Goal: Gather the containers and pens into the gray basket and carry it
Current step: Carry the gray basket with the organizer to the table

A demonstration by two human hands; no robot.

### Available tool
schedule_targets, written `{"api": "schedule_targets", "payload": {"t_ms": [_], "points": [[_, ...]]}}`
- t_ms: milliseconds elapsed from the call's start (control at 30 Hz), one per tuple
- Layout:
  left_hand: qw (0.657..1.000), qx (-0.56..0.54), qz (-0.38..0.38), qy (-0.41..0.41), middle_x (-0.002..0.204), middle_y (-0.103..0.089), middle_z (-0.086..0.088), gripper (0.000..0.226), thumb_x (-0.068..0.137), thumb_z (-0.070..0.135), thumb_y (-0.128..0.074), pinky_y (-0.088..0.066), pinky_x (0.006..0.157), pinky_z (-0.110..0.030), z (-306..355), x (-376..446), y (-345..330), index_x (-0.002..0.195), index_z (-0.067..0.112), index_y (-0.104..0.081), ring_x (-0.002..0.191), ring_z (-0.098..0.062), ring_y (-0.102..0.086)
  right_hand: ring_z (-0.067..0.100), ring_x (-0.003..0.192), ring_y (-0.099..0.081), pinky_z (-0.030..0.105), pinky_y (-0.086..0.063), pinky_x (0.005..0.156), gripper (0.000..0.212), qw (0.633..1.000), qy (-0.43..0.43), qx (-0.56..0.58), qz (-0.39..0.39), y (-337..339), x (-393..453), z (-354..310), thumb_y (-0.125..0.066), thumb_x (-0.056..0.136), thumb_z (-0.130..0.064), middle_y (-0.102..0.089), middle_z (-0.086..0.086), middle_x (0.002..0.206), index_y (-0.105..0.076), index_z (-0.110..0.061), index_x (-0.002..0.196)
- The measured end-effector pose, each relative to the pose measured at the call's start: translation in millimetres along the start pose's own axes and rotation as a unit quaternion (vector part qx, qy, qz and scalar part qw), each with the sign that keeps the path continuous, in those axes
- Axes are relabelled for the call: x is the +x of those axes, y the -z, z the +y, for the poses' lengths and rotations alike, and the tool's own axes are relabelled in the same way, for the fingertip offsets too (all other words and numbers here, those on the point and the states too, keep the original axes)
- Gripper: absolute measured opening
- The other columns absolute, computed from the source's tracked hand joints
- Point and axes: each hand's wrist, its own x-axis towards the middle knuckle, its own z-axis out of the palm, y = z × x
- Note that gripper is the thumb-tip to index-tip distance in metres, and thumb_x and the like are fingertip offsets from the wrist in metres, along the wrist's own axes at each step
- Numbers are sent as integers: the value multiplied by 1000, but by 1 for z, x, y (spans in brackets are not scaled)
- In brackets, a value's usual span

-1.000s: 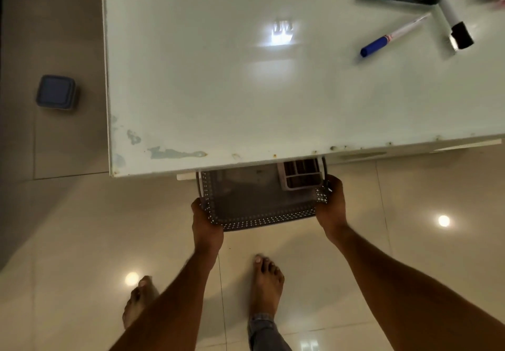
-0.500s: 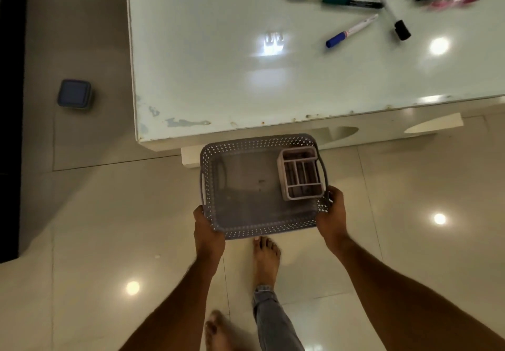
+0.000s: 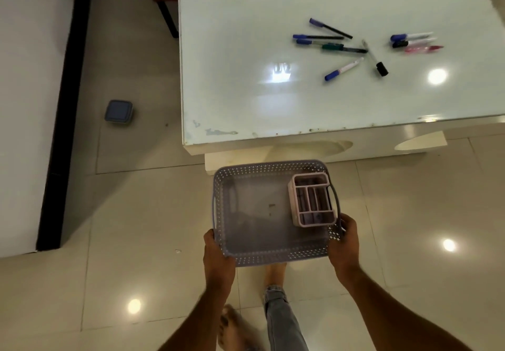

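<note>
Hands grip the perforated gray plastic basket [image 3: 262,225] above the floor, left hand [image 3: 217,255] and right hand [image 3: 345,244] with fingers curled round its near corners; a pink divided organizer [image 3: 311,200] sits inside. Pens [image 3: 344,47] lie on the white glossy worktop [image 3: 246,99].

Gray basket [image 3: 257,247]: perforated walls, held level above the floor, near side of the table. Inside it, against the right wall, a pink divided container [image 3: 312,200], upright, compartments open upward. Second container [image 3: 119,111]: square, blue lid, on the floor far left, well apart. Pens [image 3: 345,67]: loose scatter on the table's far right; caps blue, black, green, red.
</note>
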Motion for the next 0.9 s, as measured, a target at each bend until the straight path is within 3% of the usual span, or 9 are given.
{"api": "schedule_targets", "payload": {"t_ms": [167,400,567,700,901], "points": [[998,-23,5,-56,112,-65,5,39,97,4,-62,-53,61,-5,48,-12,20,129,21,-47,96,-8,-65,4,104,-60,14,-50,73,48,999,34,-3,12,3,-2,-57,-72,90,0,-59,-9,115,-50,-13,131],[991,-28,25,-128,111,-63,11,50,92,-7,-62,-56,65,-13,124,0,43,130,24,-49,99,-10,-65,2,107,-59,16,-50,81,53,997,81,-1,10,-4,15,-139,-74,88,5,-59,-9,117,-50,-12,133],[989,-18,41,-143,108,-63,5,48,92,-11,-57,-53,64,-12,173,44,51,127,21,-50,97,-19,-64,10,106,-60,31,-53,91,46,994,105,2,-11,-27,49,-190,-70,91,7,-60,-8,114,-52,-11,129],[988,0,61,-141,106,-63,1,43,95,-8,-54,-48,64,-17,203,88,52,130,18,-51,92,-22,-62,13,105,-61,28,-52,84,37,993,116,7,-27,-55,87,-222,-67,96,-1,-59,-12,110,-51,-22,122],[988,18,66,-135,106,-63,-5,41,97,-3,-57,-47,59,-19,235,151,46,135,10,-48,84,-22,-64,24,114,-60,35,-56,88,39,995,96,-21,-34,-91,148,-251,-57,98,6,-56,-4,115,-50,-16,129]]}}
